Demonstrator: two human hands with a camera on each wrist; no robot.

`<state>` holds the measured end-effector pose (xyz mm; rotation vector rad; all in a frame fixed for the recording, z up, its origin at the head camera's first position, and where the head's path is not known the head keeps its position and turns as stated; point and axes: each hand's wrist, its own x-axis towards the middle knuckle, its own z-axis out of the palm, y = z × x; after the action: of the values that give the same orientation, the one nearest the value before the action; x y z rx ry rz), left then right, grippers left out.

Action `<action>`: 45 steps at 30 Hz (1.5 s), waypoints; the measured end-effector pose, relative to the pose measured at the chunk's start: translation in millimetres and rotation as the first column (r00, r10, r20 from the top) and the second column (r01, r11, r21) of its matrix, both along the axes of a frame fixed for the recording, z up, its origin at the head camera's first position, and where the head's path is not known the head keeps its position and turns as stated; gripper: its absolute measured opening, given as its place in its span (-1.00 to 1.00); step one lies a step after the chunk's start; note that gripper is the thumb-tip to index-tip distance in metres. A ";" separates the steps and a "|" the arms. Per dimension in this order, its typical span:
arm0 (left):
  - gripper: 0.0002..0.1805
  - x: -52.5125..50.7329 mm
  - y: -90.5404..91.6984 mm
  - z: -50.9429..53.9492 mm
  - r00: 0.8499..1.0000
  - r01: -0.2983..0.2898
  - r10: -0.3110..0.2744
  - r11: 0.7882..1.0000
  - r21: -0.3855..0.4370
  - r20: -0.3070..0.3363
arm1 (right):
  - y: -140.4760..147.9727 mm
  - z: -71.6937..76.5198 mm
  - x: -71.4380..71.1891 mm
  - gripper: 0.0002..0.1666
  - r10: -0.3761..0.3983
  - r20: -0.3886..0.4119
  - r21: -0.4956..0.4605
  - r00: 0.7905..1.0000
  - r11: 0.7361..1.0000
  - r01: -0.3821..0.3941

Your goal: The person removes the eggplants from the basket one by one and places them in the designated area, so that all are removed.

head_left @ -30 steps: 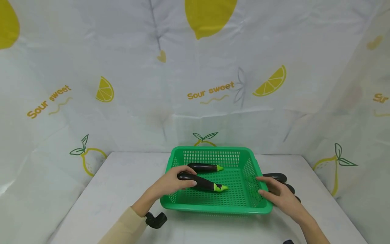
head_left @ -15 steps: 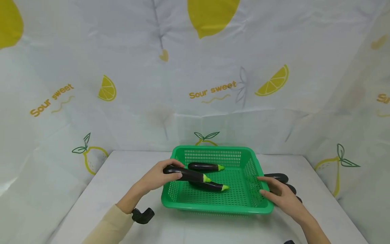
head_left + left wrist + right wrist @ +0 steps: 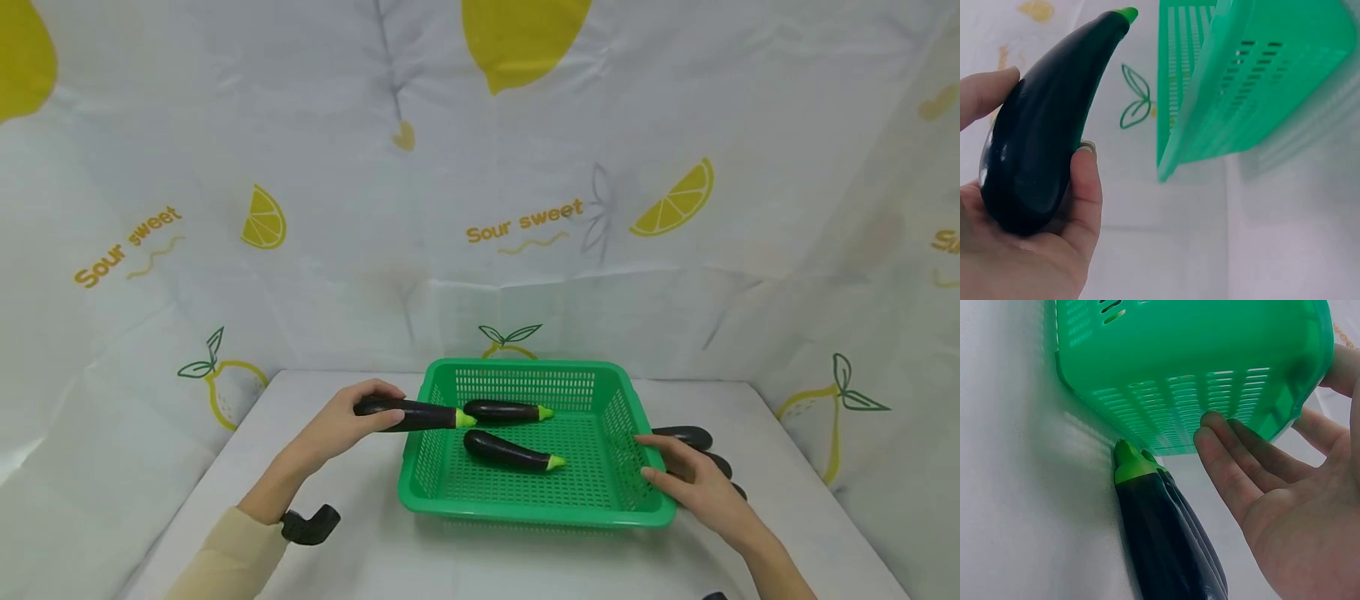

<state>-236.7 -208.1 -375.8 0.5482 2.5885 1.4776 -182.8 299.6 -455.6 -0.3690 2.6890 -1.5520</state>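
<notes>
In the head view, a dark eggplant [image 3: 412,415] is held by the left hand [image 3: 341,421] at the left rim of the green plastic basket [image 3: 536,515], its stem end pointed inward. A far eggplant [image 3: 501,411] and a near eggplant [image 3: 504,451] are laid apart inside the basket; outer eggplants [image 3: 688,436] are grouped on the worktop [image 3: 375,542] along its right side.

In the left wrist view, the thick end is clasped by curled fingers [image 3: 1087,194], spread to its girth. The glossy skin is likely slippery, the body stiff and fairly light; a hold nearer the middle would probably be better balanced.

In the right wrist view, the basket's right rim is gripped by the right hand [image 3: 1304,525], with some fingers hooked over it and others extended by the outer wall; whether these touch cannot be told.
</notes>
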 end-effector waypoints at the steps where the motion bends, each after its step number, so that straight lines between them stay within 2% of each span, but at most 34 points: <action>1: -0.61 -0.4 -3.6 -0.2 1.000 -0.014 0.014 1.000 0.002 -0.001 | 0.2 -0.4 -0.1 -0.39 -0.001 0.001 -0.002 1.000 1.000 0.001; 6: -0.56 -4.4 -19.4 -2.3 0.997 -0.080 0.080 0.997 0.017 -0.016 | -0.4 -0.8 -0.3 -0.38 -0.006 0.007 -0.010 1.000 1.000 0.006; 17: -0.42 -10.6 -42.1 -11.3 0.978 -0.204 0.206 0.978 0.048 -0.032 | -0.7 -0.2 0.5 -0.39 -0.005 -0.010 0.010 1.000 1.000 0.005; 25: -0.40 -17.4 -59.7 -23.7 0.952 -0.303 0.306 0.949 0.091 -0.014 | -1.0 -0.2 0.4 -0.39 -0.008 0.001 0.008 1.000 1.000 0.008; 30: -0.38 -19.4 -69.2 -31.6 0.934 -0.356 0.356 0.928 0.109 0.023 | -0.7 -0.6 0.4 -0.39 -0.014 -0.006 0.016 1.000 1.000 0.014; 36: -0.34 -23.9 -79.7 -48.6 0.912 -0.408 0.400 0.907 0.103 0.091 | -0.9 0.1 0.6 -0.39 -0.022 -0.010 0.032 1.000 0.999 0.022; 39: -0.34 -27.3 -83.5 -60.6 0.912 -0.405 0.394 0.910 0.088 0.115 | -1.1 0.2 0.6 -0.39 -0.021 -0.007 0.031 1.000 0.999 0.021; 45: -0.37 -30.4 -80.7 -79.7 0.921 -0.378 0.364 0.922 0.088 0.140 | -1.8 -0.1 0.4 -0.38 -0.024 -0.003 0.030 1.000 0.999 0.024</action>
<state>-267.2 -288.8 -455.5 -0.0361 2.6253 1.7123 -182.5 297.8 -455.7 -0.3397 2.7247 -1.5163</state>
